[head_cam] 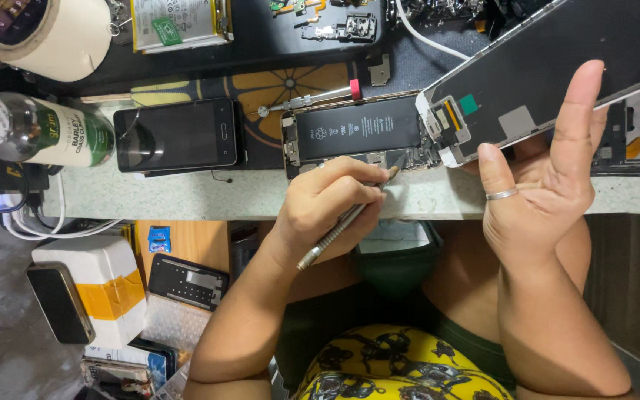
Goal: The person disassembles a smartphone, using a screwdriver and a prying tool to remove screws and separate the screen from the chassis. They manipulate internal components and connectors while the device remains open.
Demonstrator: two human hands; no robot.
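My left hand (325, 209) is closed around a slim metal tool (338, 228). The tool's tip rests at the lower edge of an opened phone body (357, 130) with a black battery, which lies on the counter. My right hand (544, 194), a ring on one finger, props up the phone's lifted screen panel (557, 63). The panel tilts away to the right, and its inner side with flex connectors faces me. One finger stretches up along the panel's back and the others are spread under it.
A black phone (176, 135) lies to the left, near a screwdriver with a pink cap (312, 99). A bottle (38, 133), a tape roll (50, 37) and a loose battery (179, 22) sit further left. The counter edge (187, 196) runs across, with a white box (94, 285) below it.
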